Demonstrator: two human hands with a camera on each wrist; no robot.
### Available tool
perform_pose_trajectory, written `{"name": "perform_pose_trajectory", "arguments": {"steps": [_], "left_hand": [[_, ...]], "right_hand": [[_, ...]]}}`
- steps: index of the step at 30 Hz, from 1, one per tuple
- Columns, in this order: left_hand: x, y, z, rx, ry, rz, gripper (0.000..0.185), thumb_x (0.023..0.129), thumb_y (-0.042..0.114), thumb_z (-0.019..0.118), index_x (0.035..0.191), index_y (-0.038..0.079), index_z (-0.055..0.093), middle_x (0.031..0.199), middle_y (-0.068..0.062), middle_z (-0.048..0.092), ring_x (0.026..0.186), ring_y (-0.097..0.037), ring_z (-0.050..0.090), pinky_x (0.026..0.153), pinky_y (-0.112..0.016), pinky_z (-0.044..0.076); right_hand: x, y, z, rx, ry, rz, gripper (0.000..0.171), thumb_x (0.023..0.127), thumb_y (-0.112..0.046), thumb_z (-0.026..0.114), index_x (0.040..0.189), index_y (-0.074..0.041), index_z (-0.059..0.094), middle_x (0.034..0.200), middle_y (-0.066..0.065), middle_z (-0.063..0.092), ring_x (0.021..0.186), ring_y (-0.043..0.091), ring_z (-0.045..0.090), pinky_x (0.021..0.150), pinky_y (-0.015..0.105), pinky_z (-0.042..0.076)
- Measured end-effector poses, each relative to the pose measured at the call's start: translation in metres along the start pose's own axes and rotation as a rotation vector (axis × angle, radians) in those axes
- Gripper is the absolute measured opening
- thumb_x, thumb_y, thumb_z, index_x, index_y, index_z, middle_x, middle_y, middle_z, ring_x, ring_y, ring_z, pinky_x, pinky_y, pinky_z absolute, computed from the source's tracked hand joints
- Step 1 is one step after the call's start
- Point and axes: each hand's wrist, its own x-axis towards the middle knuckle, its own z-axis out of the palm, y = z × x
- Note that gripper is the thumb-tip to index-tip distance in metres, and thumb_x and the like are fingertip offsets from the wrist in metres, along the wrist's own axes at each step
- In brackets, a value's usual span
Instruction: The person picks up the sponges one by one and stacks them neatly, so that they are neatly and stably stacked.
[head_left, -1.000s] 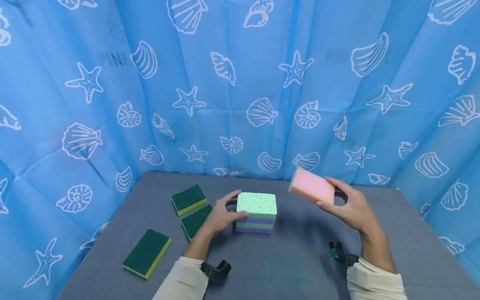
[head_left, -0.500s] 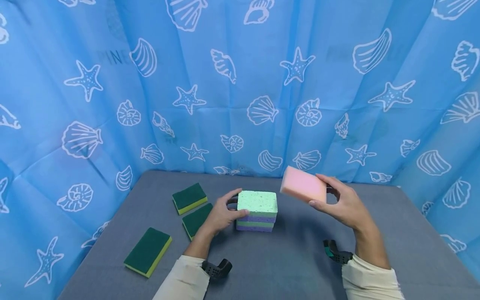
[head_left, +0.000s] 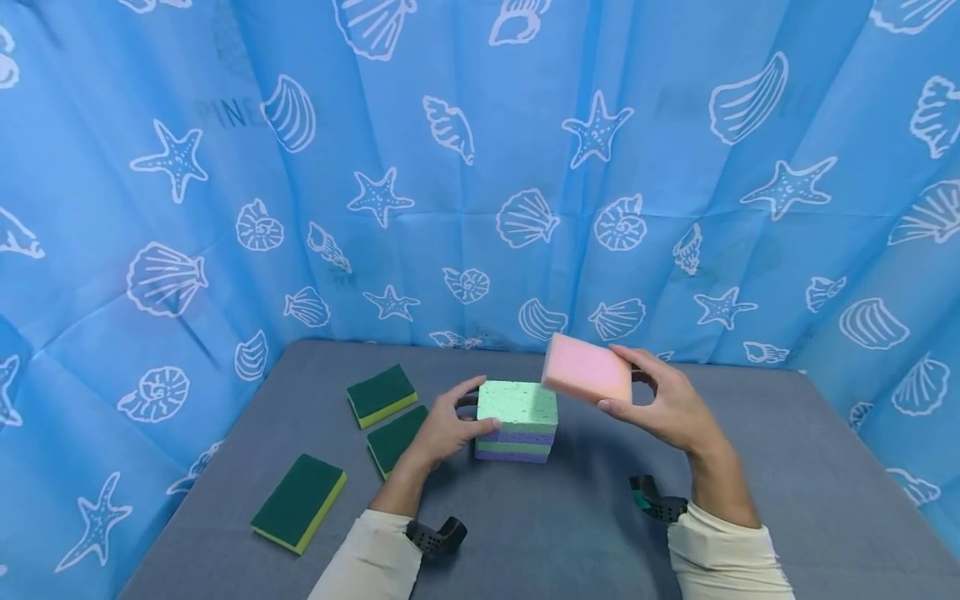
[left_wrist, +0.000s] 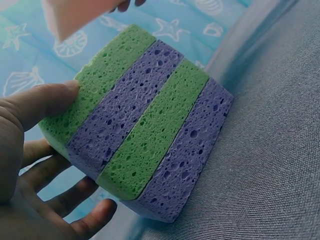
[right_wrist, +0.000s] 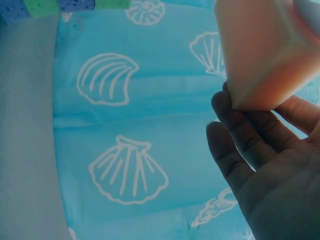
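Sponges make up the scene; a stack of sponges (head_left: 517,427) in alternating green and purple layers sits near the middle of the grey table (head_left: 585,533), and the left hand (head_left: 444,429) grips its left side, thumb on the near edge and fingers curled round the far one; the left wrist view shows four layers, with the thumb on the top green one; the right hand (head_left: 667,408) pinches a pink sponge (head_left: 587,368) between thumb and fingers, holding it tilted in the air just above the stack's right rear corner, not touching it; the right wrist view shows the fingers under the pink block and the thumb hidden behind it; three green-and-yellow scouring sponges lie flat to the left, one (head_left: 381,395) near the back, one (head_left: 395,439) just beside the left wrist, one (head_left: 299,502) nearer the front edge; a blue curtain (head_left: 480,167) printed with white shells and starfish hangs behind the table.
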Motion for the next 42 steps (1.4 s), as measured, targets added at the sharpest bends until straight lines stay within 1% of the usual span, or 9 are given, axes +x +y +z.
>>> {"name": "perform_pose_trajectory", "arguments": {"steps": [4,9,13,16,26,34,40,42], "left_hand": [[0.0,0.001,0.0,0.005,0.006,0.004,0.074,0.084,0.02,0.077,0.147,0.007,0.04,0.132,-0.024,0.048,0.109,-0.04,0.055,0.08,-0.043,0.052],[0.0,0.001,0.001,0.014,0.012,-0.003,0.074,0.084,0.02,0.077,0.147,0.008,0.041,0.131,-0.022,0.049,0.111,-0.039,0.054,0.081,-0.043,0.052],[0.001,0.0,0.001,0.007,0.009,-0.008,0.073,0.085,0.019,0.077,0.147,0.007,0.04,0.132,-0.023,0.048,0.113,-0.04,0.053,0.081,-0.042,0.052],[0.001,0.001,0.001,0.0,0.009,-0.006,0.073,0.085,0.018,0.076,0.147,0.005,0.04,0.133,-0.024,0.048,0.115,-0.04,0.051,0.082,-0.042,0.052],[-0.001,0.001,0.001,0.004,0.013,-0.011,0.073,0.084,0.018,0.077,0.147,0.007,0.041,0.135,-0.022,0.048,0.115,-0.039,0.052,0.082,-0.042,0.052],[0.0,-0.002,0.001,-0.015,0.002,-0.006,0.074,0.084,0.016,0.077,0.147,0.005,0.039,0.132,-0.024,0.048,0.112,-0.039,0.053,0.08,-0.041,0.053],[-0.001,0.001,0.001,-0.023,-0.002,-0.01,0.076,0.084,0.016,0.076,0.147,0.002,0.037,0.131,-0.025,0.048,0.108,-0.039,0.056,0.079,-0.042,0.053],[0.0,0.001,0.001,-0.026,0.002,-0.012,0.075,0.084,0.016,0.077,0.147,0.003,0.038,0.132,-0.024,0.047,0.109,-0.039,0.055,0.079,-0.042,0.053]], "right_hand": [[0.003,-0.002,0.004,0.01,-0.01,-0.01,0.074,0.077,-0.02,0.083,0.137,0.005,0.048,0.125,0.018,0.056,0.101,0.026,0.052,0.082,0.026,0.044],[0.007,-0.005,0.01,0.014,-0.031,-0.009,0.075,0.077,-0.021,0.083,0.138,0.003,0.048,0.126,0.016,0.056,0.102,0.026,0.053,0.084,0.037,0.047],[0.009,-0.007,0.014,0.023,-0.038,-0.002,0.076,0.076,-0.023,0.083,0.139,0.002,0.048,0.128,0.016,0.055,0.103,0.027,0.053,0.084,0.047,0.047],[0.011,-0.008,0.018,0.034,-0.044,0.002,0.076,0.077,-0.025,0.083,0.139,0.002,0.048,0.129,0.017,0.055,0.104,0.028,0.052,0.085,0.05,0.046],[0.016,-0.008,0.027,0.05,-0.065,-0.009,0.077,0.076,-0.026,0.083,0.139,0.002,0.048,0.129,0.016,0.055,0.104,0.027,0.053,0.084,0.049,0.047],[0.022,-0.012,0.038,0.069,-0.092,-0.023,0.077,0.076,-0.026,0.084,0.139,0.002,0.048,0.13,0.015,0.055,0.104,0.026,0.054,0.085,0.048,0.047],[0.026,-0.011,0.045,0.082,-0.108,-0.051,0.075,0.078,-0.025,0.082,0.139,0.002,0.049,0.126,0.014,0.057,0.103,0.026,0.055,0.085,0.047,0.048],[0.027,-0.011,0.047,0.085,-0.114,-0.055,0.075,0.078,-0.026,0.082,0.139,0.002,0.048,0.125,0.014,0.057,0.103,0.025,0.055,0.085,0.047,0.048]]}}
